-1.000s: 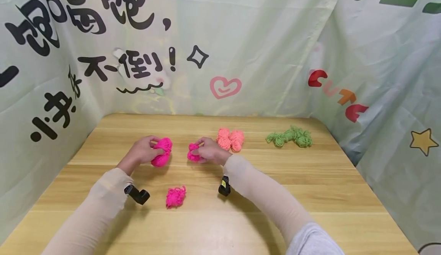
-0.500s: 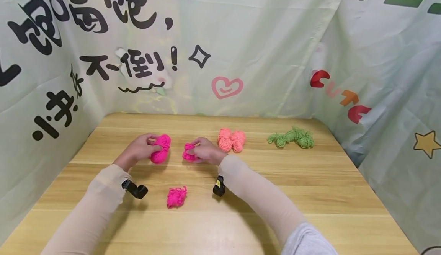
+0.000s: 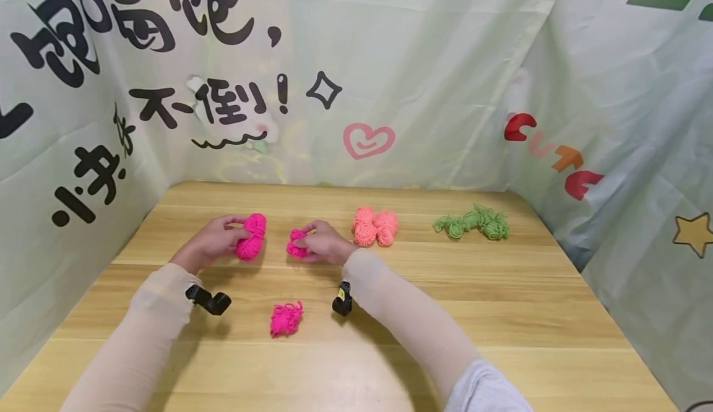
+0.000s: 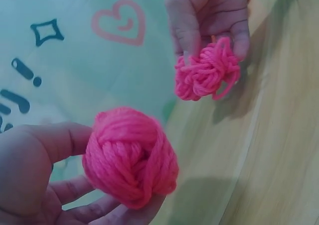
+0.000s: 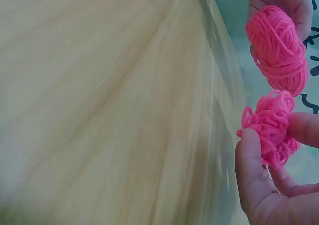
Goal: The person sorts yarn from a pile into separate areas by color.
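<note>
My left hand point(image 3: 214, 242) grips a hot-pink ball of yarn point(image 3: 252, 237) from its left side, over the back left of the table. In the left wrist view that yarn ball point(image 4: 130, 157) looks tightly wound, with thumb and fingers around it. A short gap to the right, my right hand point(image 3: 327, 243) pinches a smaller, loopier bundle of pink yarn point(image 3: 297, 244). The right wrist view shows this loopy bundle point(image 5: 271, 130) between thumb and fingers. Nearer the front of the table lies a loose pink yarn clump point(image 3: 286, 319), touched by neither hand.
Two coral yarn balls point(image 3: 375, 226) sit side by side at the back, just beyond my right wrist. Farther right lies a bundle of green yarn point(image 3: 472, 223). The wooden table point(image 3: 501, 313) meets a printed cloth point(image 3: 434, 90) at the back and sides.
Both hands have moved a little to the left, each carrying its pink yarn. The left hand is also slightly farther back. The pink clump, coral balls and green bundle stay in place.
</note>
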Demonstrator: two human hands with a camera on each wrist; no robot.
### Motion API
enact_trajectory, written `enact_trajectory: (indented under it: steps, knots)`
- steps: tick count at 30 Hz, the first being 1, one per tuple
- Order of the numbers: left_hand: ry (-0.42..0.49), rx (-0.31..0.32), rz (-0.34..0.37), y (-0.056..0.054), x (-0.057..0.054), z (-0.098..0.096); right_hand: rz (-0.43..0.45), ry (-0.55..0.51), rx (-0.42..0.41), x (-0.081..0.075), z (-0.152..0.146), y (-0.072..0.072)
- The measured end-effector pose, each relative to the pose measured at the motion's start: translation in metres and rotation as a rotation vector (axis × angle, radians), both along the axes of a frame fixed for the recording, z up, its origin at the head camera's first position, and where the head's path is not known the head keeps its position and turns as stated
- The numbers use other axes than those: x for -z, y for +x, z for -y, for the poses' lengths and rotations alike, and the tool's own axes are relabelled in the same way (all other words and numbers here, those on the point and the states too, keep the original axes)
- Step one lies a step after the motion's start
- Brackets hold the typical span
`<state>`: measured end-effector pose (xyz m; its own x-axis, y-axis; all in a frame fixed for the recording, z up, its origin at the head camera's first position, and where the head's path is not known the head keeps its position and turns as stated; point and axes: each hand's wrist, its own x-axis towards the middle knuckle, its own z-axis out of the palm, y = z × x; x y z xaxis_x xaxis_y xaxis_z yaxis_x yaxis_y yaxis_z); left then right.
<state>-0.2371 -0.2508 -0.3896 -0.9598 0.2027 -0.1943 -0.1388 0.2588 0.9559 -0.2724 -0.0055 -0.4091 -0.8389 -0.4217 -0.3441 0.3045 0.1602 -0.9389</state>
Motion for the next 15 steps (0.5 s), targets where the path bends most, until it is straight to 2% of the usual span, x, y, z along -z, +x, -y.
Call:
enact_trajectory:
  steps: [5,10,12,15]
  knots:
    - [0.211,0.001,0.084,-0.005,0.008,0.012,0.001,0.008,-0.002,0.003,0.006,-0.002]
    - [0.435,-0.031,0.207,-0.004,0.011,0.021,0.03,-0.002,0.002,0.004,0.012,-0.002]
    - [0.478,-0.045,0.239,-0.003,0.011,0.023,0.043,-0.006,0.012,0.004,0.014,-0.002]
    - [0.487,-0.059,0.26,-0.002,0.011,0.024,0.039,0.002,0.022,0.005,0.016,-0.003]
